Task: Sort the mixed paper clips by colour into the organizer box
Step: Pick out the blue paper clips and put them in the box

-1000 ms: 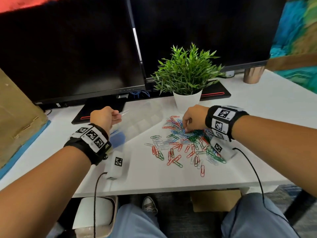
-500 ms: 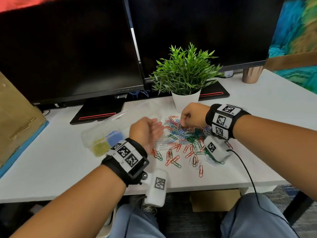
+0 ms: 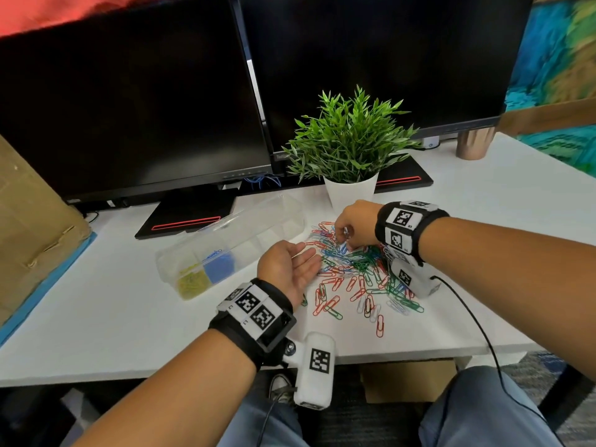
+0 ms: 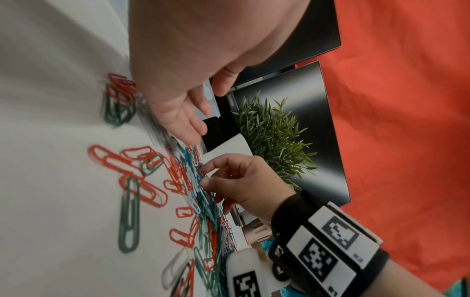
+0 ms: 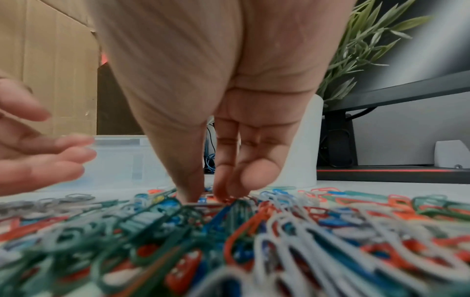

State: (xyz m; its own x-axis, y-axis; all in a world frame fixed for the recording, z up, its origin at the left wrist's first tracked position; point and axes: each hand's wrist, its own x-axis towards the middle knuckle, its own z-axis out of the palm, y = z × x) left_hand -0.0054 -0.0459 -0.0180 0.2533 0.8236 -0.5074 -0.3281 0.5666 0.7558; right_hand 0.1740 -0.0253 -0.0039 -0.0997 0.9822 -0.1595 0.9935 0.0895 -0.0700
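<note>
Left grip [image 3: 292,267] lay palm-up with fingers apart at the 9 o'clock edge of the clips [image 3: 351,275] on the desk [image 3: 113,311]. Right grip [image 3: 353,229] pinched into the pile's far side, fingertips together. Box [image 3: 225,250] stood at 10 o'clock.

Two dark monitors [image 3: 135,117] side by side at desk [image 3: 113,317] rear. Potted plant [image 3: 350,150] in white pot before them. Copper cup [image 3: 474,145] far right. Cardboard [image 3: 29,221] far left, on a blue mat [image 3: 48,279].
</note>
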